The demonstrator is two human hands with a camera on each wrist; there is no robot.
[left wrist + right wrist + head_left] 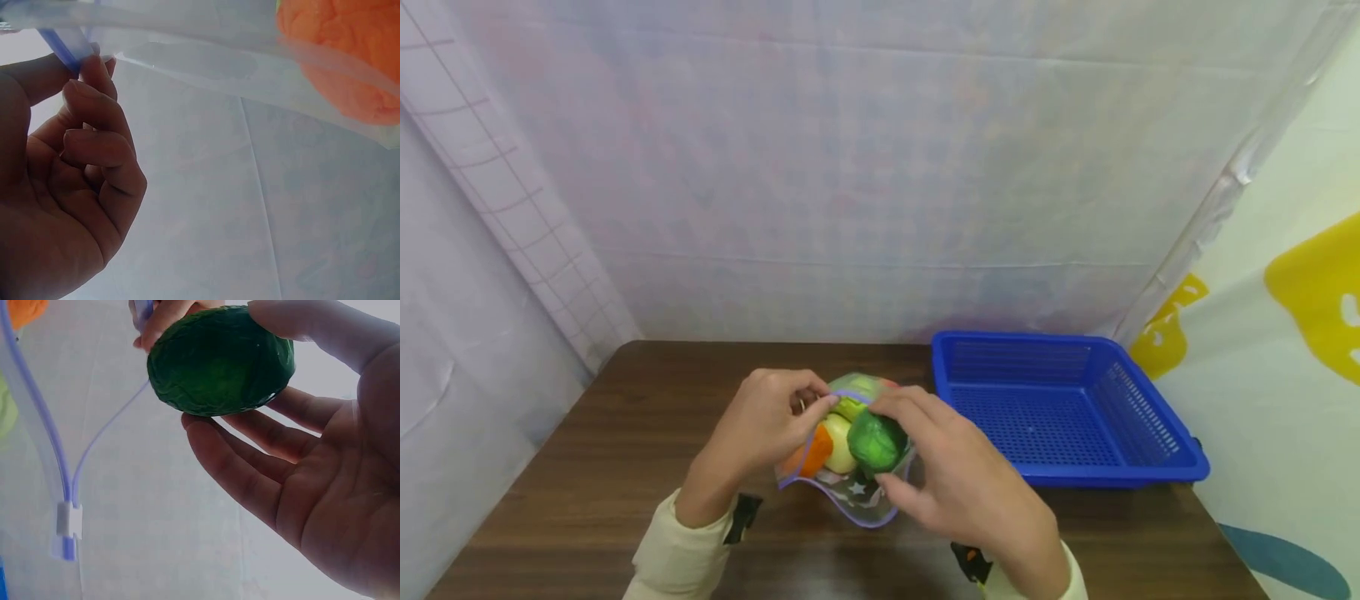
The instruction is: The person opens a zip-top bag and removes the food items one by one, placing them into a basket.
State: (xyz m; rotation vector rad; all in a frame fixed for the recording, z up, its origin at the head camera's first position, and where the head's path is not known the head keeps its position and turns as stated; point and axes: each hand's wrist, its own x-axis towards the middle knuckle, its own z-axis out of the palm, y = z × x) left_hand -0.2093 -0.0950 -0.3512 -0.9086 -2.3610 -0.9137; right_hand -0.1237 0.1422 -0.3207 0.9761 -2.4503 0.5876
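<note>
A clear zip bag (868,510) with a purple-blue seal stands with its mouth spread over the table. My left hand (767,425) pinches the bag's edge between thumb and index finger. Between the thumb and fingers of my right hand (962,467) is a round, glossy green vegetable like a toy cabbage (877,442), held over the bag's mouth. Inside lie an orange piece (817,450), a pale yellow round piece (838,445) and a yellow-green one (850,407). In the right wrist view a white slider (69,519) sits at one end of the seal (47,425).
A blue perforated plastic basket (1030,477) stands at the right of the dark wooden table (587,500). Pale sheets (865,167) hang behind the table and along its left side. A curtain with yellow shapes (1322,300) hangs on the right.
</note>
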